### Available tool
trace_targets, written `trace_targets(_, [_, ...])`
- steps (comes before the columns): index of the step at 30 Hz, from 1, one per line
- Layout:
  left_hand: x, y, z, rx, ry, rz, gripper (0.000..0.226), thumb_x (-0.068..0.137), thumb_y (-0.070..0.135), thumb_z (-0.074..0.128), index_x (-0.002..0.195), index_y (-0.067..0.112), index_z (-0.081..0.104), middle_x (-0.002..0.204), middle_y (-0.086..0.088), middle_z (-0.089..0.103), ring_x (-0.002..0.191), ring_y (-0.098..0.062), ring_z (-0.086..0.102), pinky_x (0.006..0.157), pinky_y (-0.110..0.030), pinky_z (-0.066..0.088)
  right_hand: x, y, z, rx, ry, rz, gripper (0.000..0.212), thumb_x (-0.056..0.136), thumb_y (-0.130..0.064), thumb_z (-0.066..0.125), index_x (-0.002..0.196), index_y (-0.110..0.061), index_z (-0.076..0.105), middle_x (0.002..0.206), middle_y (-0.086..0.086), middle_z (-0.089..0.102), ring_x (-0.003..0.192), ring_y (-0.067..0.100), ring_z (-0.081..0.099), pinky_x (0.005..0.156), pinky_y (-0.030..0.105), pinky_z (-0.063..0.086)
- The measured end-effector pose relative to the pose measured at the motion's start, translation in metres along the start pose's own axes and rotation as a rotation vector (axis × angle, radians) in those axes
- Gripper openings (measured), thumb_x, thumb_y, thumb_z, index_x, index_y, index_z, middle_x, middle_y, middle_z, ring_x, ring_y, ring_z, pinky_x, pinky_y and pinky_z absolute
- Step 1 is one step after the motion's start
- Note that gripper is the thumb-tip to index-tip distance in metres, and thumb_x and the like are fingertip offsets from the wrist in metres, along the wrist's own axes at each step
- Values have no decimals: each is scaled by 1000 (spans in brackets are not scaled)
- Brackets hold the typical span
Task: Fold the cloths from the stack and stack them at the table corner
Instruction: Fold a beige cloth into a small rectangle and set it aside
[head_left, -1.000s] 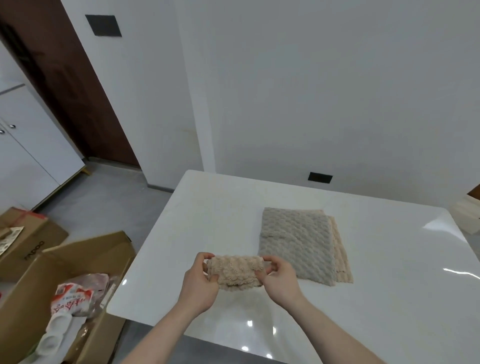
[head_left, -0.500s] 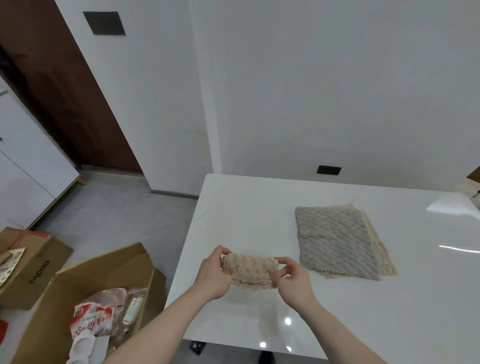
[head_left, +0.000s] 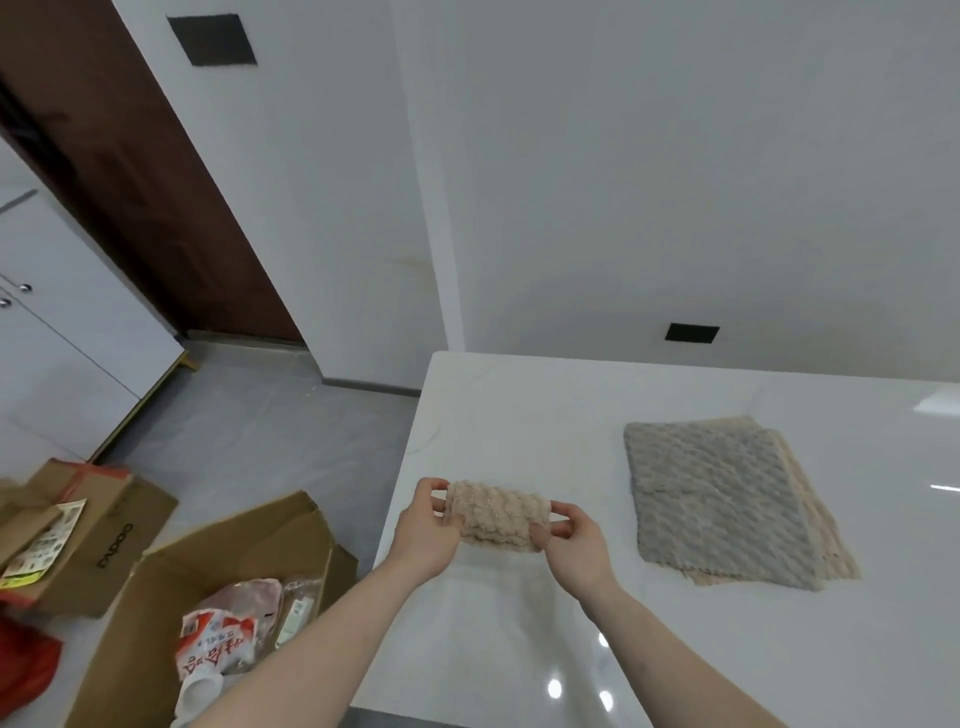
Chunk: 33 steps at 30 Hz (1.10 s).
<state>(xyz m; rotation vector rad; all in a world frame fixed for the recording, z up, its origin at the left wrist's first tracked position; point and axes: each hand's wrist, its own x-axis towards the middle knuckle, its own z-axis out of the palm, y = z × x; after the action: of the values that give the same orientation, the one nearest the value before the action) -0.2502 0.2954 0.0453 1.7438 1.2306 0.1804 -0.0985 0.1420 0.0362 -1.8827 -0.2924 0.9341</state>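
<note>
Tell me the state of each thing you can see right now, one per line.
Beige cloth: folded small, held above the table.
Left hand: grips the cloth's left end.
Right hand: grips its right end.
Stack of cloths: flat on the table, grey one on top.
Cardboard box: open, on the floor.

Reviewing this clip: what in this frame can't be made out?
- Head view: how many cloths lie in the stack; the grey top one covers them.
- Folds in the beige cloth: bunched between left hand and right hand.
- Table: right and near edges cut off.
</note>
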Motion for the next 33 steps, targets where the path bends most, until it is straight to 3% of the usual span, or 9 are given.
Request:
trace_targets(6, [44,-1,-9,-42,-55,-9,33,99,23,62,125,34,45,109,10,62,98,-12,66,86,-36,57,30,-8,20,69,4,84,34,85,-22,72,118,-27,64,97,-1,76,89,17,74,86,40,62])
trace_targets(10, [84,-4,-19,-58,-106,-29,37,95,19,62,128,31,47,111,14,59,98,-12,64,84,-34,56,50,-17,48,112,47,125,36,87,-22,70,122,-24,63,97,0,76,88,18,74,83,38,63])
trace_targets(15, [139,-16,-36,-42,-214,-54,36,94,13,59,121,32,46,119,6,60,98,-10,60,74,-25,48,78,-31,91,93,125,172,41,90,-24,69,130,-23,59,99,0,74,85,19,73,83,38,63])
trace_targets(19, [187,-23,-42,-32,-262,-43,43,93,11,60,133,24,49,127,0,60,108,-17,60,75,-23,47,110,-44,113,73,158,195,44,91,-22,68,134,-19,57,96,1,72,80,17,69,83,39,63])
trace_targets(23, [220,-21,-38,-25,-266,-51,45,95,15,60,138,22,48,128,3,59,110,-17,59,80,-24,46,145,-49,123,39,170,203,47,92,-25,66,138,-18,55,95,-2,70,85,16,69,88,43,62])
trace_targets(30, [273,-14,-24,-29,-212,-45,44,100,21,58,143,23,47,123,9,56,109,-14,57,71,-17,44,218,-54,126,-29,141,174,53,93,-30,64,144,-21,53,97,-6,69,93,21,70,91,45,60])
trace_targets(33, [294,-15,-18,-42,-192,-37,45,102,16,55,146,19,45,134,3,58,114,-16,57,89,-23,44,245,-52,130,-32,133,156,56,94,-30,61,148,-22,51,96,-5,70,87,21,70,92,45,59])
